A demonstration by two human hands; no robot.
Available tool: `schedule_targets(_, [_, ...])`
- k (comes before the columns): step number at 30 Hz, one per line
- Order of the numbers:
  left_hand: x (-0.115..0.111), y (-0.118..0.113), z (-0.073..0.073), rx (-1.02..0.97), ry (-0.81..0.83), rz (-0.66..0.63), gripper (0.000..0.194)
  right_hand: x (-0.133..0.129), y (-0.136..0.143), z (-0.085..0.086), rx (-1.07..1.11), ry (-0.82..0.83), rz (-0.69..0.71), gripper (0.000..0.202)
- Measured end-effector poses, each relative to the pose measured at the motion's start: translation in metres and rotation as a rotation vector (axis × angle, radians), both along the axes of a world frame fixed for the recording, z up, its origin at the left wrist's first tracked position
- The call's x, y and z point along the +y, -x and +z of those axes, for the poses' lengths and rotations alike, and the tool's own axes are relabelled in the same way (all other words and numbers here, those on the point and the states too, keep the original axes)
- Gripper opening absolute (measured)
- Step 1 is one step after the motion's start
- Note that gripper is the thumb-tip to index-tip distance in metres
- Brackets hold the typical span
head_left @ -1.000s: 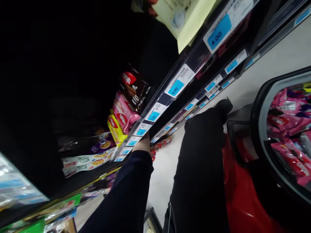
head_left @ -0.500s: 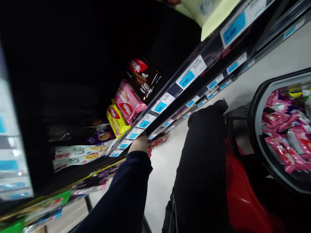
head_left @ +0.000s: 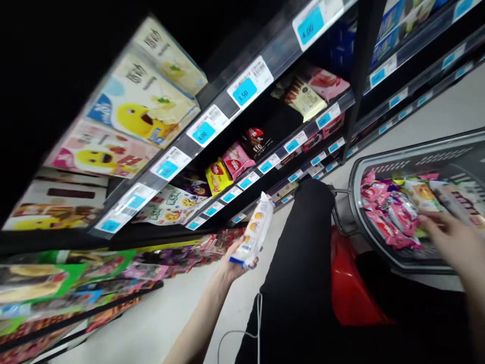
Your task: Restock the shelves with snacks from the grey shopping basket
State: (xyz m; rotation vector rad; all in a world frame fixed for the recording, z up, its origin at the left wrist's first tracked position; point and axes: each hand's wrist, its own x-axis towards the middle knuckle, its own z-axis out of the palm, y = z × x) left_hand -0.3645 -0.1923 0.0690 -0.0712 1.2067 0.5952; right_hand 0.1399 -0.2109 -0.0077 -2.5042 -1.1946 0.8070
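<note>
My left hand [head_left: 235, 263] is closed around the lower end of a long white biscuit packet [head_left: 256, 230] with round yellow biscuits printed on it and blue ends. The packet is tilted upward in front of the shelves, above the floor. At the right, my right hand [head_left: 445, 235] is over the grey shopping basket [head_left: 354, 194], fingers stretched out towards small pink snack packets [head_left: 390, 215]. Its fingertips are at the packets' edge, and I see nothing held in them. Beside them in the basket lie a white-and-orange packet [head_left: 422, 194] and other bags.
Shelves with blue price labels [head_left: 242, 93] run diagonally across the view. Yellow [head_left: 219, 177] and pink [head_left: 238, 161] wafer packs sit on one shelf, cream boxes [head_left: 140, 108] higher up. My black-trousered leg [head_left: 299, 253], a red object [head_left: 352, 283] and a thin cable [head_left: 259, 318] are low in view.
My left hand, hidden behind the shelf edge before, is out in front with the biscuit packet. My right hand has come into view over the basket. The view has shifted, showing more shelves.
</note>
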Motion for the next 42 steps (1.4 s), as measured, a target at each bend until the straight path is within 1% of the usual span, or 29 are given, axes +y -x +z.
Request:
schedule_targets(1, [-0.014,-0.008,0.011,-0.071,-0.035,-0.05,0.046,-0.001,0.018,0.009,0.123,-0.092,-0.043,0.029])
schedule_targets(3, [-0.033,-0.031,0.03,-0.248,-0.088,-0.114,0.058,-0.002,0.057,0.027,0.496,-0.268,-0.088,0.035])
schedule_targets(4, [-0.037,-0.044,0.038,-0.358,-0.111,-0.149,0.063,-0.003,0.077,0.037,0.758,-0.31,-0.095,0.041])
schedule_targets(6, [-0.041,-0.073,0.046,-0.569,-0.137,-0.228,0.071,-0.006,0.109,0.057,1.161,-0.401,-0.095,0.05])
schedule_targets(8, [-0.041,-0.101,0.046,-0.743,-0.145,-0.323,0.077,-0.011,0.13,0.076,1.464,-0.455,-0.03,0.052])
schedule_targets(9, [-0.04,-0.114,0.043,-0.807,-0.147,-0.383,0.079,-0.013,0.136,0.085,1.565,-0.504,-0.015,0.053])
schedule_targets(11, [-0.038,-0.137,0.034,-0.862,-0.163,-0.535,0.082,-0.018,0.14,0.098,1.653,-0.602,-0.014,0.057])
schedule_targets(12, [-0.036,-0.148,0.029,-0.84,-0.183,-0.628,0.083,-0.02,0.139,0.103,1.652,-0.654,-0.033,0.058])
schedule_targets(13, [-0.033,-0.158,0.025,-0.77,-0.227,-0.713,0.082,-0.022,0.136,0.105,1.628,-0.709,-0.057,0.059])
schedule_targets(14, [-0.029,-0.169,0.022,-0.647,-0.302,-0.781,0.078,-0.022,0.132,0.107,1.583,-0.766,-0.085,0.059])
schedule_targets(15, [-0.025,-0.179,0.022,-0.475,-0.411,-0.826,0.071,-0.023,0.128,0.106,1.519,-0.819,-0.104,0.058])
schedule_targets(16, [-0.02,-0.19,0.024,-0.272,-0.554,-0.843,0.062,-0.023,0.123,0.105,1.436,-0.867,-0.11,0.057])
schedule_targets(17, [-0.015,-0.201,0.028,-0.058,-0.72,-0.828,0.054,-0.022,0.118,0.103,1.335,-0.907,-0.108,0.057])
schedule_targets(19, [-0.007,-0.225,0.044,0.299,-1.068,-0.745,0.045,-0.021,0.11,0.099,1.112,-0.957,-0.082,0.059])
schedule_targets(20, [-0.004,-0.238,0.055,0.418,-1.231,-0.711,0.043,-0.021,0.107,0.096,1.015,-0.975,-0.065,0.062])
schedule_targets(22, [-0.001,-0.263,0.076,0.573,-1.507,-0.683,0.037,-0.022,0.101,0.093,0.883,-1.009,-0.036,0.063])
schedule_targets(24, [0.001,-0.285,0.095,0.688,-1.674,-0.73,0.026,-0.023,0.096,0.091,0.825,-1.049,-0.025,0.062])
schedule_targets(25, [0.001,-0.294,0.102,0.734,-1.716,-0.764,0.02,-0.024,0.094,0.091,0.808,-1.069,-0.029,0.062])
schedule_targets(27, [0.002,-0.307,0.112,0.79,-1.754,-0.823,0.013,-0.025,0.088,0.09,0.779,-1.1,-0.044,0.062])
schedule_targets(29, [0.001,-0.314,0.117,0.824,-1.779,-0.867,0.011,-0.026,0.083,0.089,0.755,-1.116,-0.033,0.063])
schedule_targets(31, [0.001,-0.316,0.12,0.891,-1.8,-0.897,0.012,-0.026,0.079,0.09,0.73,-1.123,0.008,0.062])
schedule_targets(37, [0.0,-0.315,0.121,1.219,-1.788,-1.003,0.019,-0.028,0.074,0.101,0.554,-1.086,0.113,0.057])
schedule_targets(40, [0.002,-0.314,0.117,1.28,-1.828,-1.08,0.019,-0.03,0.074,0.106,0.514,-1.06,0.185,0.056])
schedule_targets(42, [0.003,-0.314,0.113,1.313,-1.819,-1.124,0.021,-0.032,0.076,0.108,0.515,-1.065,0.187,0.054])
